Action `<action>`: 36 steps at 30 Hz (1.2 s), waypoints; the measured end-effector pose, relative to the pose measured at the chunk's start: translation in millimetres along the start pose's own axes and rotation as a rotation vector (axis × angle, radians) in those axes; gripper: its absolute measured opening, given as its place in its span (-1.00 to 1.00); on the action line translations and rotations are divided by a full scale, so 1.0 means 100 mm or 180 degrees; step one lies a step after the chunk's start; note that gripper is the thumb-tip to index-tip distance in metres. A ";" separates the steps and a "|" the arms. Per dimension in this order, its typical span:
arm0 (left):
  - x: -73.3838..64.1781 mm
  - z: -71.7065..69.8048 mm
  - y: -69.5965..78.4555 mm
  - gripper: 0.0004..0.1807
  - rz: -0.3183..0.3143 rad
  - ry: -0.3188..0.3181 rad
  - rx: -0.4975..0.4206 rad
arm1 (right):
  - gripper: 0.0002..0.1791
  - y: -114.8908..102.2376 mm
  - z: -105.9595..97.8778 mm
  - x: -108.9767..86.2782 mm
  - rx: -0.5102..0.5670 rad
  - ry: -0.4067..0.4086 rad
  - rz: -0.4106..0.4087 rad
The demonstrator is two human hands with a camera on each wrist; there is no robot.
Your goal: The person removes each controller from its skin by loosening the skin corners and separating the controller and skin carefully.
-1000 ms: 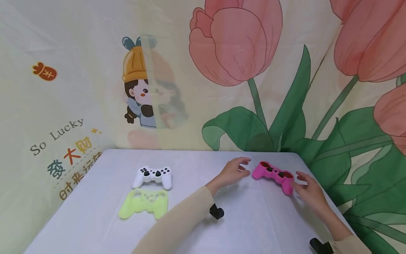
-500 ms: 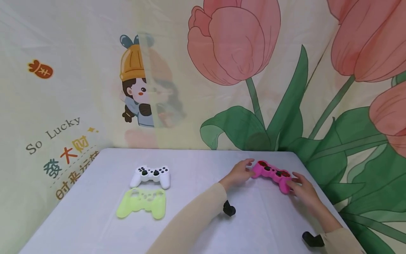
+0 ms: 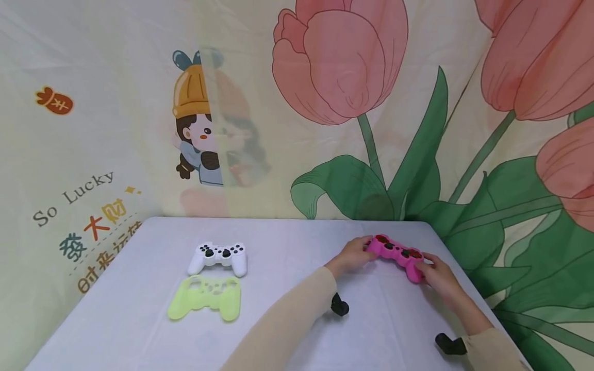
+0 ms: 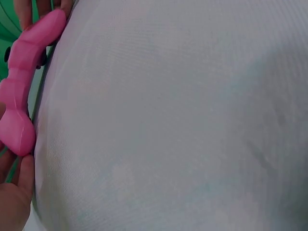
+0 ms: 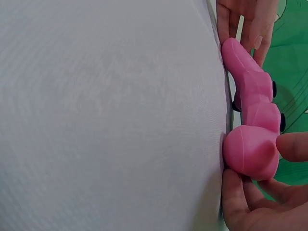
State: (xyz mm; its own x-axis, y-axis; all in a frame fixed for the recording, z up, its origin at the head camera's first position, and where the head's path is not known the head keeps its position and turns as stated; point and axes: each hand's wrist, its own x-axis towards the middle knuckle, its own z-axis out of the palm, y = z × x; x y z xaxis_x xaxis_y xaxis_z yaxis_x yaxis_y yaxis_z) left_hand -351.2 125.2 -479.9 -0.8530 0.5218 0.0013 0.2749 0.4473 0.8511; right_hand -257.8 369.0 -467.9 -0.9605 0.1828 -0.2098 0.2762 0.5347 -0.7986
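A pink game controller [image 3: 396, 255] with dark sticks and red-and-black button areas sits at the right of the table, slanted down toward the right. At its left end my left hand [image 3: 353, 254] grips the handle, fingertips tucked low against it. My right hand [image 3: 441, 276] holds the right handle; in the right wrist view the thumb [image 5: 292, 146] lies on its near side and the fingers [image 5: 236, 195] curl in from below. The controller's pink underside [image 4: 20, 72] shows close to the cloth in the left wrist view.
To the left on the white-covered table [image 3: 297, 330] lies a white game controller [image 3: 218, 259]. Just in front of it is a light green controller-shaped cover [image 3: 205, 299] with cut-out holes. A printed cloth backdrop [image 3: 260, 201] hangs behind the table.
My left hand has moved right to the pink controller and taken its left handle. My right hand has closed in on the right handle. The white controller and green cover stay put.
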 end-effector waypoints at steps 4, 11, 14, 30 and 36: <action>-0.02 0.00 0.00 -0.35 -0.0015 0.0054 0.0056 | -0.18 -0.01 0.02 0.00 -0.0055 0.0013 -0.0032; -0.07 -0.05 -0.02 -0.35 0.0001 0.0218 0.0091 | -0.23 -0.03 0.10 -0.03 -0.0075 0.0081 -0.0127; -0.11 -0.10 -0.05 -0.34 -0.0033 0.0273 0.0032 | -0.24 -0.08 0.15 -0.05 -0.0059 0.0085 -0.0172; -0.48 -0.53 -0.23 -0.42 -0.0216 0.0326 -0.0136 | -0.28 -0.43 0.50 -0.22 -0.0166 -0.0043 -0.0477; -0.73 -0.74 -0.31 -0.44 -0.0255 0.0206 -0.0198 | -0.30 -0.56 0.67 -0.30 -0.0182 -0.0064 -0.0534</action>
State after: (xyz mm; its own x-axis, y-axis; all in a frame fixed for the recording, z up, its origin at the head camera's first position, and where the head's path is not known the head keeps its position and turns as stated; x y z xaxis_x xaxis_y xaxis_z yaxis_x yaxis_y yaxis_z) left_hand -330.8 19.5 -467.1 -0.8986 0.4372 -0.0359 0.1782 0.4387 0.8808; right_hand -247.0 277.8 -454.5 -0.9936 0.0707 -0.0879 0.1128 0.6025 -0.7901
